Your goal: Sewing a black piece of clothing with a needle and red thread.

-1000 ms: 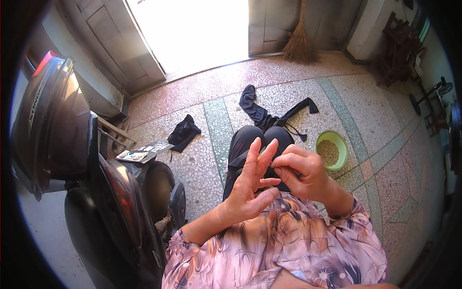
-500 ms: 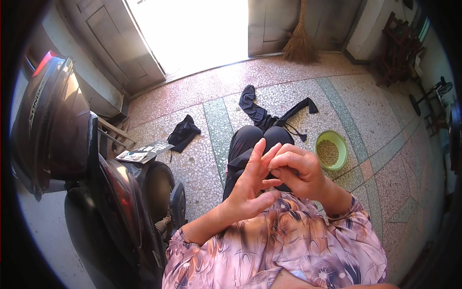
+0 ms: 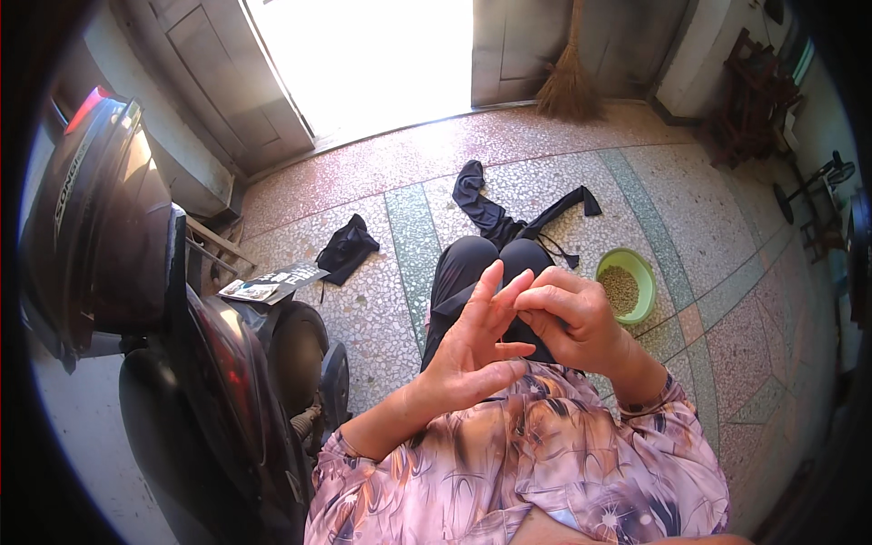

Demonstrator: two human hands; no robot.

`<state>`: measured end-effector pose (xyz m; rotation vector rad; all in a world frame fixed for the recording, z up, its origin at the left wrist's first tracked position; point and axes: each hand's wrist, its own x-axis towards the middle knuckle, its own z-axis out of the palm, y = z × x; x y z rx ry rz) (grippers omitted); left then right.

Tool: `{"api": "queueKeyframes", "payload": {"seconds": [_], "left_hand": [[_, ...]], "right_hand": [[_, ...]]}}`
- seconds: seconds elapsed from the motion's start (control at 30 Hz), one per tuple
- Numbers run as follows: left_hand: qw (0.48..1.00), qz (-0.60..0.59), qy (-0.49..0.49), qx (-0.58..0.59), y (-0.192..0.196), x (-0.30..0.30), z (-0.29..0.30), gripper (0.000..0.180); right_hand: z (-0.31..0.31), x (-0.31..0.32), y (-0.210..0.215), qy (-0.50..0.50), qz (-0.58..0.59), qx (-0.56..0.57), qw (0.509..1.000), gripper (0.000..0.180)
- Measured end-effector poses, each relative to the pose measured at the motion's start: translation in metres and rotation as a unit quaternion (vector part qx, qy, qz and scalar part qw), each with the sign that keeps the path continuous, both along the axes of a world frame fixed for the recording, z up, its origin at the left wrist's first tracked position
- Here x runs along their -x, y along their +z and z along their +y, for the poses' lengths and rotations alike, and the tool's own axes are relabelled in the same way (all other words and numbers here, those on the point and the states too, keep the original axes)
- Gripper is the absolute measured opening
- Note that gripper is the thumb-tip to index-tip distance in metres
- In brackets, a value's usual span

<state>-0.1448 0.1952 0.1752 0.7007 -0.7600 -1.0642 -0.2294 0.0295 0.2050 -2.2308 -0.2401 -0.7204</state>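
Note:
Both my hands are raised over my lap, in front of my dark-trousered knees (image 3: 468, 272). My left hand (image 3: 477, 350) is open, its fingers stretched and spread, palm turned toward my right hand. My right hand (image 3: 577, 327) is closed in a pinch, thumb against forefinger, at the tips of the left fingers. Whatever sits in that pinch, if anything, is too small to make out. Beyond the right hand, a light green bowl (image 3: 647, 272) stands on the floor, partly filled with small tan grains or beans (image 3: 620, 289).
Black cloth pieces lie on the speckled floor: one to the left (image 3: 348, 250), another beyond my knees (image 3: 481, 204). A dark motor scooter (image 3: 227, 363) with a rear box (image 3: 100, 218) stands close on my left. A straw broom (image 3: 568, 86) leans by the bright doorway.
Both hands stay almost in place; the right one shifts very slightly rightward at the left fingertips. The bowl and cloth have not moved.

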Motion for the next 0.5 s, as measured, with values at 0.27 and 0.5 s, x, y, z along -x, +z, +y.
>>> {"api": "queueKeyframes", "payload": {"seconds": [0.27, 0.5], "left_hand": [[1.000, -0.011, -0.002, -0.005, 0.0003, 0.0003, -0.0001, 0.097], [1.000, -0.015, 0.001, -0.007, 0.0012, 0.0004, -0.0004, 0.098]], "right_hand": [[0.0004, -0.0001, 0.0004, 0.000, 0.000, -0.009, 1.000, 0.016], [-0.0010, 0.0025, 0.0007, -0.003, 0.002, -0.018, 1.000, 0.014]]}}
